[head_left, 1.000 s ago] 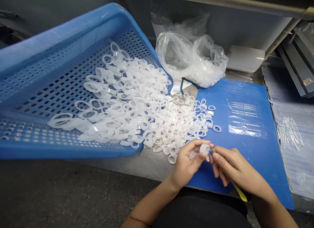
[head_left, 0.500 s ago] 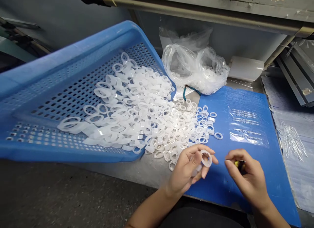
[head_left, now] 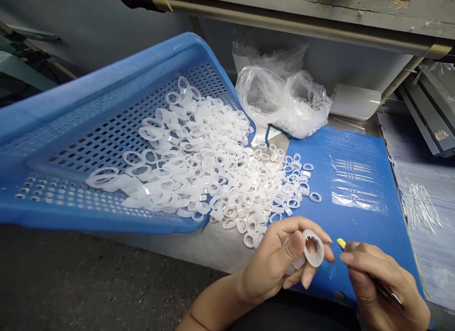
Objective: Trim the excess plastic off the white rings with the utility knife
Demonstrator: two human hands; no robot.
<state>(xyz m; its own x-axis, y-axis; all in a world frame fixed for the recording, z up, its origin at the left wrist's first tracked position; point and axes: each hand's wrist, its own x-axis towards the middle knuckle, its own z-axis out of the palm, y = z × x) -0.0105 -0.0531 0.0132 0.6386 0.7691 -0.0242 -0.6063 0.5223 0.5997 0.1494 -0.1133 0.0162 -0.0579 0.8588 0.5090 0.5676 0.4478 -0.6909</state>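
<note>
left hand closed, thumb and fingers gripping a translucent white plastic ring with a notched inner edge, ring held at the fingertips. right hand pinches a slim yellow-ended tool, yellow end near the ring, not touching. both hands over a blue plastic mat. more rings heaped in a blue perforated tray and spilling onto the steel worktop, clear plastic bag of rings behind.
</note>
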